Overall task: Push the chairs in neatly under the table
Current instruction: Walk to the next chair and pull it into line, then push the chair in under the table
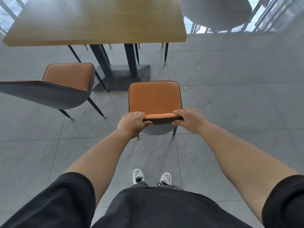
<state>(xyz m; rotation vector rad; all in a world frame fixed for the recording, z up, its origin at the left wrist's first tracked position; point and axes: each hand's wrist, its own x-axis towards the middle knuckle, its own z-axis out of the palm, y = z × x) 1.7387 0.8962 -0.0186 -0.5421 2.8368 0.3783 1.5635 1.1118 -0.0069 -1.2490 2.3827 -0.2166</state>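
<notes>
Gripping the top edge of the near chair's (154,97) backrest, both hands sit at opposite ends of it. Left hand (132,123): fingers curled over the orange front of the rail, thumb pressed against the dark back, clamped on it. Right hand (189,120): same hold, fingers over the top, thumb underneath at the rear, clamped on the rail.

Near chair: orange seat, grey shell, dark legs with brass-coloured tips. It stands on the grey tiled floor (230,96), fully clear of the table (98,20), seat facing the table's near edge. Its front edge lies just short of the table's dark base plate (121,74); no part of the seat is beneath the tabletop.

Second chair (65,79): same type, to the left, turned at an angle, backrest toward the left edge of view. Its seat is also out from under the tabletop, one leg just beside the base plate.

Table: light wood-grain top on two dark uprights. More chair legs show beyond the uprights on the far side.

A grey round chair (217,12) stands upper right by the window. A small white speck (184,88) lies on the floor just right of the near chair.

Person: black short sleeves, dark trousers, white shoes (152,176) planted behind the near chair, arms extended.
</notes>
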